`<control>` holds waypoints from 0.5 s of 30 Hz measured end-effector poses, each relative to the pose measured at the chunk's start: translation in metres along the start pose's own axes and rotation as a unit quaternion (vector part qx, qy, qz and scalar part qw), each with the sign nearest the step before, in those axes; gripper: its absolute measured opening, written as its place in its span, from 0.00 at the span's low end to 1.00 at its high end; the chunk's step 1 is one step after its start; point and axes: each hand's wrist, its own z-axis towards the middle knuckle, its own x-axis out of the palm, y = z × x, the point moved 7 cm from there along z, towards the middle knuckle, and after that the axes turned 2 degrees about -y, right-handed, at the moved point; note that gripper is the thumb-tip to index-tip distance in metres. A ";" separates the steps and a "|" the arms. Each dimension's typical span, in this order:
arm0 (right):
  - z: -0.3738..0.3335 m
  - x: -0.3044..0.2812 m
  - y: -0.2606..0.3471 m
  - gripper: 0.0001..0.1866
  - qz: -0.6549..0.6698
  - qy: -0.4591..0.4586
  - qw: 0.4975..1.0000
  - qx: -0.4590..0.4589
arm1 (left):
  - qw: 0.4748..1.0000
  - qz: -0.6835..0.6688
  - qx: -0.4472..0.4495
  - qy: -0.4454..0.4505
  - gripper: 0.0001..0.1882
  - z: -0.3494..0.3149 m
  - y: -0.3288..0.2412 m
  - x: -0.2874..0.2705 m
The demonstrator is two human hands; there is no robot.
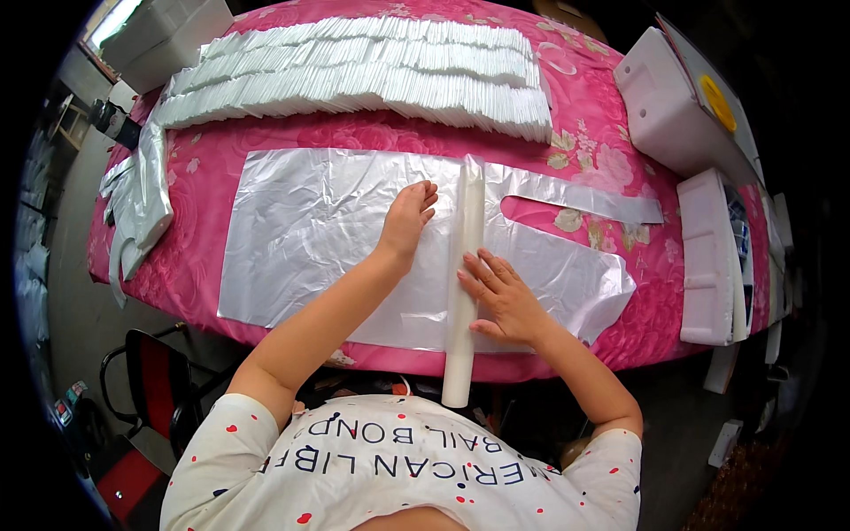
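Observation:
A silvery plastic vest bag (pixel 328 230) lies flat across the table, its handle end to the right with a cut-out between two strips. Crosswise over it rests a whitish tube (pixel 459 345), whose near end juts past the table's front edge. My right hand (pixel 507 301) is open, fingers spread, with the fingertips touching the tube's right side. On the left part of the bag, just left of the tube, is my left hand (pixel 407 221), turned on its side. Its fingers are slightly bent, and nothing shows in them.
Long rows of folded white bags (pixel 354 75) cover the table's far side. More silvery bags (pixel 146 208) droop over the left edge by a dark cup (pixel 115 124). White foam boxes (pixel 668 102) stand at the right, and a red-and-black chair (pixel 159 380) is at lower left.

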 end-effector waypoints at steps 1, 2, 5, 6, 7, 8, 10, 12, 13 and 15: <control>0.017 0.005 0.009 0.37 0.004 -0.007 1.000 -0.023 | 1.000 0.011 0.019 0.001 0.26 -0.005 -0.009 -0.015; 0.036 0.012 0.023 0.37 0.008 -0.014 0.999 -0.047 | 0.999 0.015 0.037 -0.004 0.25 -0.011 -0.017 -0.034; 0.096 0.046 0.099 0.34 0.082 0.065 0.979 -0.173 | 0.994 0.030 0.094 -0.050 0.26 -0.033 -0.047 -0.097; 0.107 0.050 0.125 0.32 0.156 0.087 0.960 -0.213 | 0.991 0.035 0.112 -0.067 0.25 -0.042 -0.057 -0.121; 0.113 0.041 0.140 0.31 0.185 0.072 0.952 -0.234 | 0.989 0.040 0.115 -0.080 0.25 -0.053 -0.065 -0.142; 0.122 0.032 0.154 0.29 0.216 0.061 0.941 -0.255 | 0.987 0.044 0.118 -0.097 0.25 -0.066 -0.070 -0.167; 0.140 0.025 0.160 0.27 0.245 0.029 0.936 -0.253 | 0.982 0.059 0.122 -0.130 0.24 -0.097 -0.076 -0.213; 0.154 0.018 0.138 0.25 0.246 -0.009 0.947 -0.204 | 0.976 0.079 0.119 -0.164 0.24 -0.134 -0.071 -0.255; 0.163 0.020 0.128 0.25 0.208 -0.025 0.959 -0.193 | 0.973 0.094 0.124 -0.172 0.24 -0.151 -0.070 -0.266; 0.182 0.036 0.116 0.26 0.146 -0.026 0.974 -0.171 | 0.965 0.130 0.128 -0.187 0.24 -0.183 -0.066 -0.283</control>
